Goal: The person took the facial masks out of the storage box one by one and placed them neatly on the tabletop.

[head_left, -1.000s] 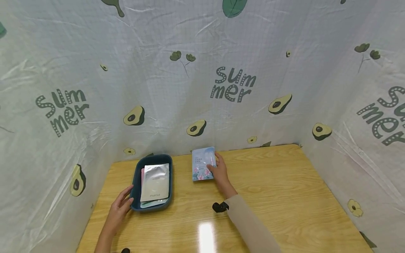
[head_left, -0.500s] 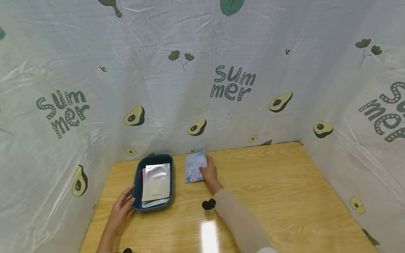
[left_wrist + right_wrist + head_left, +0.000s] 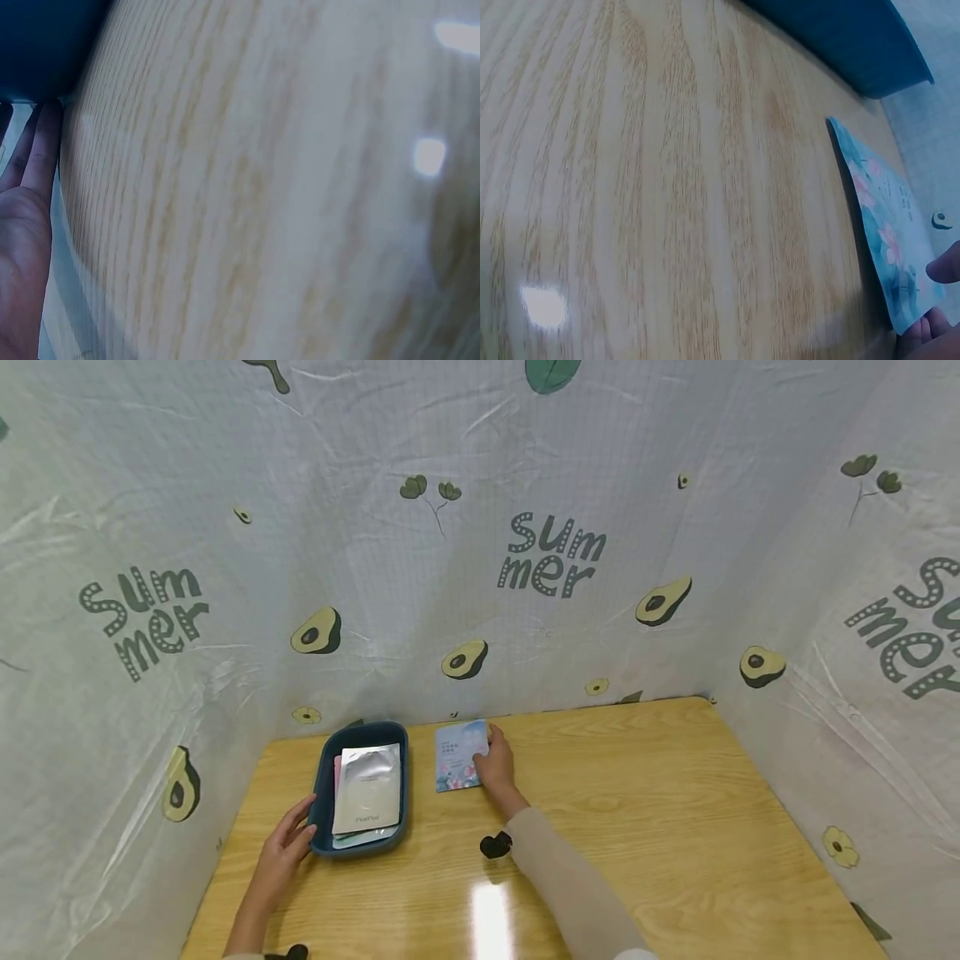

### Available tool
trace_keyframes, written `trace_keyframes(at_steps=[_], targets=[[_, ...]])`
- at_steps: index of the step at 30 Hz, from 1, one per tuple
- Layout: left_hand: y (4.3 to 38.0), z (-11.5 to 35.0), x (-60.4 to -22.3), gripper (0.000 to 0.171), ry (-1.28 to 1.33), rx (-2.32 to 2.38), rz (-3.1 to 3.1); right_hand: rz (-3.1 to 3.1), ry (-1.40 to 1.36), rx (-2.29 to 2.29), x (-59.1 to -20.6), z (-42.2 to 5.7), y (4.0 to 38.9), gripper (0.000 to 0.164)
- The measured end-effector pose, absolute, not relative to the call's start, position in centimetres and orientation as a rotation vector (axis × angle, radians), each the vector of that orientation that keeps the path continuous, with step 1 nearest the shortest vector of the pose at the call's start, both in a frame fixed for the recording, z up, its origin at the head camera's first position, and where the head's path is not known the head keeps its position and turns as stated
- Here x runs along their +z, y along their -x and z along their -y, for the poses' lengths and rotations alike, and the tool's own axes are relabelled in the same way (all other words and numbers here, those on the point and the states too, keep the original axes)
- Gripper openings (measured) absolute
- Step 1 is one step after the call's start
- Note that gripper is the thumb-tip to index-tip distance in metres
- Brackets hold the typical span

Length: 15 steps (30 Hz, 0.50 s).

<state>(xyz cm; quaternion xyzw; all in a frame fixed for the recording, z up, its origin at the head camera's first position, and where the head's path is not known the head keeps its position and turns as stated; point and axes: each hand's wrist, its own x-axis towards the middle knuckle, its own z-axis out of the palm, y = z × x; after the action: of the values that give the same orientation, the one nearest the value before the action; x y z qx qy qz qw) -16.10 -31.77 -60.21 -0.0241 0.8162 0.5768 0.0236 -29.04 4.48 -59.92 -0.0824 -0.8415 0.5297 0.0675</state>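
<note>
My right hand (image 3: 496, 767) pinches a pale blue face mask packet (image 3: 458, 752) by its right edge, thumb on top and fingers beneath. Pink flowers mark the packet's lower part. It is just above or on the table; the head view does not settle which, but the right wrist view shows a dark shadow along its edge. To its left stands a dark blue plastic bin (image 3: 404, 793) holding several flat packets, with a silver-white packet (image 3: 367, 789) on top. My left hand (image 3: 282, 843) touches the bin's left side, and the left wrist view shows its fingers (image 3: 43, 146) straight against the wall.
The wooden table (image 3: 637, 827) extends right and toward me. A white plastic sheet (image 3: 547, 652) printed with avocados hangs behind the table and along both sides. A gap of bare wood separates the bin from the blue packet.
My right hand has carried the blue packet a little to the left, closer to the bin, mostly in the first half second. The left hand and bin stay put.
</note>
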Motion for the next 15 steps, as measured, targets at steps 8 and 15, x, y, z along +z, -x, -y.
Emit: trace_keyframes(at_steps=[8, 15], targets=[[16.1, 31.7, -60.4, 0.060, 0.087, 1.789, -2.504, 2.597, 0.222, 1.450, -59.5, -4.5, 29.1, 0.066], [16.2, 31.7, -60.3, 0.059, 0.082, 1.782, -2.528, 2.510, 0.037, 1.594, -56.8, -3.0, 28.5, 0.066]])
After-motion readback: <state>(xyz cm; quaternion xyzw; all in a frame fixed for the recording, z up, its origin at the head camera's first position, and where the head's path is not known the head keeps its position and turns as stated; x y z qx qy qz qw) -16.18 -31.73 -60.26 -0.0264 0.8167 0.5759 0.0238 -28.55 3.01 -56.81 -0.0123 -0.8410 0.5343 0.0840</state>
